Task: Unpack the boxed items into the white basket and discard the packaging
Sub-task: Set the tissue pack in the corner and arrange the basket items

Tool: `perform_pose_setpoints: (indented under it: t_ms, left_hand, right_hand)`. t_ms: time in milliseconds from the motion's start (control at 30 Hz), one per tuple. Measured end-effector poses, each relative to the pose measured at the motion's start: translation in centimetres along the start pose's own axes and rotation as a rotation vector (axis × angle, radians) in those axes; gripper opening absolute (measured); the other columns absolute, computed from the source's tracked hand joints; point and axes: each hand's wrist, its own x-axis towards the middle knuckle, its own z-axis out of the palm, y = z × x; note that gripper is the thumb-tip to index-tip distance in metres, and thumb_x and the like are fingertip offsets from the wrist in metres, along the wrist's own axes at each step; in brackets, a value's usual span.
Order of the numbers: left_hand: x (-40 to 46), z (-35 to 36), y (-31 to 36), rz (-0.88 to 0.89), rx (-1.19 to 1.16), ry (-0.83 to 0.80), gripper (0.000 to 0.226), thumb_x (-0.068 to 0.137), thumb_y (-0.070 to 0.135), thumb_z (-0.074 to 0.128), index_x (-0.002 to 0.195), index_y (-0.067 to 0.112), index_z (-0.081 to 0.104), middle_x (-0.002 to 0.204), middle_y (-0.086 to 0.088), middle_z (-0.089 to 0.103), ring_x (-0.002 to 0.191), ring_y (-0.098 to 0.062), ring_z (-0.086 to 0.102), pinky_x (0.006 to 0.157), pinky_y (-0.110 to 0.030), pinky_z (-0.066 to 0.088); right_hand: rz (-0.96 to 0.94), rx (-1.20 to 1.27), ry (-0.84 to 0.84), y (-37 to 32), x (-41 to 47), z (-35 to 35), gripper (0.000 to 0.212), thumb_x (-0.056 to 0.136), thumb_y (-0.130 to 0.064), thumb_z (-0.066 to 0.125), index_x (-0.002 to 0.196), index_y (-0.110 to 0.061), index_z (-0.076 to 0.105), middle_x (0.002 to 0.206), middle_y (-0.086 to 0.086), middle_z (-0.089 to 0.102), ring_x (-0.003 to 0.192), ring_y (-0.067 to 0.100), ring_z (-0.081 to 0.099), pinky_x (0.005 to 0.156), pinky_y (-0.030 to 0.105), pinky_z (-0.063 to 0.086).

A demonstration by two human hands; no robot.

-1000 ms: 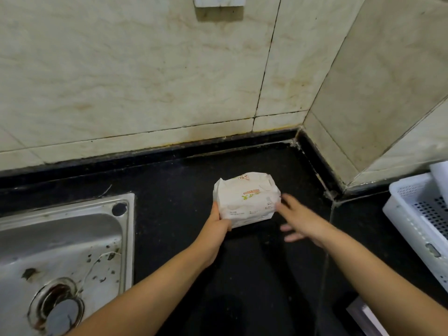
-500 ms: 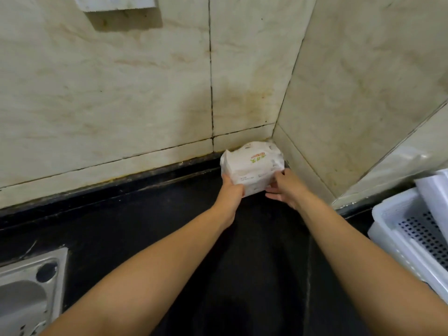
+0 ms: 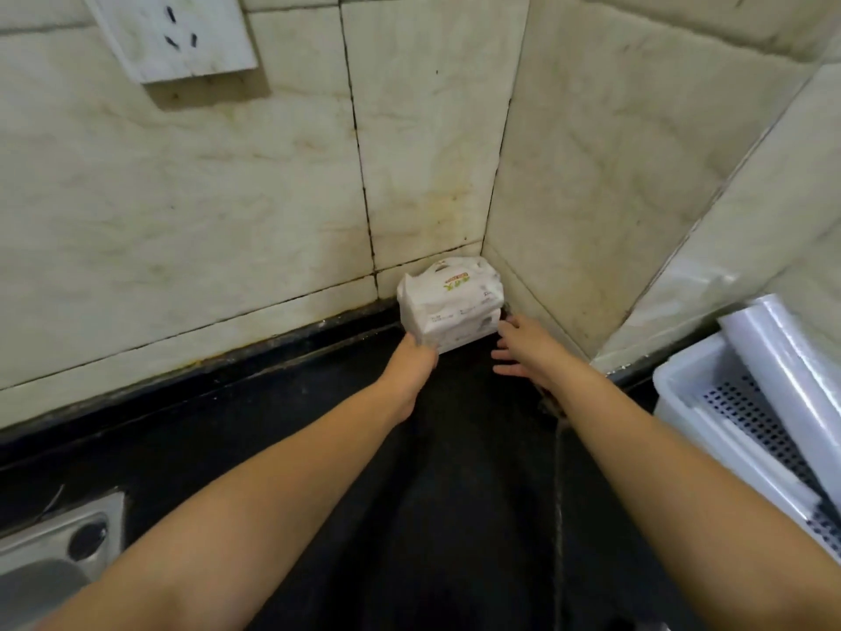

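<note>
A white soft pack sits just right of the frame's centre, pushed into the corner where the two tiled walls meet, resting on the black countertop. The left hand touches the pack's lower left corner from below; its fingers are hidden behind the pack and its own knuckles, so whether they are curled on the wrapper or only pressed against it cannot be told. The right hand lies just right of the pack's lower right corner, fingers spread apart and flat, their tips near the pack but seemingly clear of it; nothing is clamped in it.

The pack's top face carries a small red-and-yellow mark with a green flourish beneath it, and grey lines of small print run along the front face. None of it can be read.

At the right edge of the frame the white basket is cut off; only its near rim and a strip of perforated floor show, with a glossy white object lying across it that is too cropped to identify. In the lower left corner a steel sink is partly out of frame. At the upper left a white wall socket is cropped by the top edge.
</note>
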Motion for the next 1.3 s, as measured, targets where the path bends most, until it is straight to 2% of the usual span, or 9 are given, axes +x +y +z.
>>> perform_pose_setpoints:
  t_ms: [133,267,400,633,700,800,967,1067,1300]
  left_hand:
    - [-4.0,0.5,0.9,-0.039,0.111,-0.092,0.050,0.093,0.006,0.041,0.141,0.017,0.035,0.134,-0.005,0.048,0.121,-0.018,0.047,0.098,-0.034,0.042]
    - [-8.1,3.9,0.7,0.008,0.245,-0.263,0.035,0.093,0.006,0.038,0.123,0.016,0.054,0.109,-0.005,0.066,0.101,-0.016,0.062,0.093,-0.034,0.047]
    - [-11.0,10.6,-1.1,0.081,0.380,-0.414,0.032,0.092,0.006,0.038,0.116,0.013,0.059,0.100,-0.005,0.067,0.089,-0.015,0.062,0.082,-0.028,0.048]
    - [-11.0,21.2,-3.3,0.255,0.524,-0.583,0.028,0.093,0.008,0.037,0.099,0.018,0.063,0.092,0.002,0.065,0.091,-0.012,0.060,0.078,-0.019,0.046]
    - [-9.4,23.0,-3.2,0.283,0.532,-0.537,0.028,0.091,0.006,0.038,0.096,0.018,0.064,0.091,0.001,0.066,0.092,-0.015,0.061,0.083,-0.025,0.047]
    - [-6.8,25.2,-3.1,0.364,0.529,-0.452,0.030,0.090,0.003,0.039,0.092,0.019,0.064,0.091,0.001,0.066,0.092,-0.015,0.061,0.087,-0.027,0.046]
    - [-3.4,28.0,-2.7,0.516,0.683,-0.442,0.033,0.087,-0.001,0.037,0.091,0.016,0.065,0.096,-0.002,0.067,0.093,-0.014,0.059,0.085,-0.024,0.043]
    - [-1.3,30.2,-2.4,0.546,0.801,-0.471,0.032,0.089,0.000,0.038,0.096,0.013,0.066,0.104,-0.004,0.067,0.096,-0.014,0.058,0.084,-0.022,0.041]
    - [3.4,33.9,-2.5,0.533,0.944,-0.559,0.030,0.088,0.005,0.041,0.099,0.016,0.067,0.107,0.000,0.066,0.101,-0.016,0.058,0.082,-0.024,0.044]
  right_hand:
    - [-0.044,-0.049,0.056,1.9,-5.8,-2.7,0.038,0.099,-0.028,0.037,0.133,-0.011,0.042,0.134,0.016,0.049,0.106,0.025,0.058,0.077,0.035,0.054]
    - [-0.100,-0.028,0.160,4.9,-11.9,-6.4,0.031,0.099,-0.026,0.037,0.120,-0.007,0.052,0.118,0.016,0.058,0.089,0.021,0.059,0.065,0.029,0.053]
    - [-0.153,-0.022,0.333,8.5,-16.4,-12.1,0.025,0.098,-0.020,0.039,0.105,-0.009,0.060,0.099,0.009,0.063,0.086,0.020,0.062,0.068,0.029,0.053]
    - [-0.143,-0.260,0.599,14.6,-17.4,-25.2,0.032,0.093,-0.003,0.036,0.100,-0.006,0.067,0.114,0.017,0.067,0.083,0.023,0.061,0.070,0.033,0.055]
    - [-0.090,-0.448,0.572,16.1,-15.7,-27.3,0.036,0.094,-0.002,0.036,0.116,-0.007,0.064,0.127,0.014,0.060,0.096,0.027,0.061,0.072,0.027,0.047]
    - [-0.107,-0.669,0.411,17.2,-12.4,-28.1,0.043,0.096,-0.003,0.034,0.136,-0.012,0.048,0.141,0.010,0.050,0.121,0.029,0.052,0.093,0.028,0.041]
    - [-0.137,-0.943,0.374,17.5,-8.5,-26.5,0.027,0.095,-0.012,0.042,0.119,-0.005,0.052,0.117,0.017,0.060,0.100,0.031,0.059,0.086,0.036,0.045]
    - [-0.099,-1.004,0.383,17.5,-7.6,-26.4,0.031,0.090,-0.026,0.053,0.114,-0.007,0.055,0.115,0.015,0.060,0.100,0.030,0.058,0.081,0.035,0.045]
    - [-0.168,-0.884,0.399,17.8,-8.3,-26.6,0.034,0.083,-0.029,0.062,0.110,-0.010,0.054,0.106,0.011,0.062,0.092,0.026,0.059,0.075,0.035,0.048]
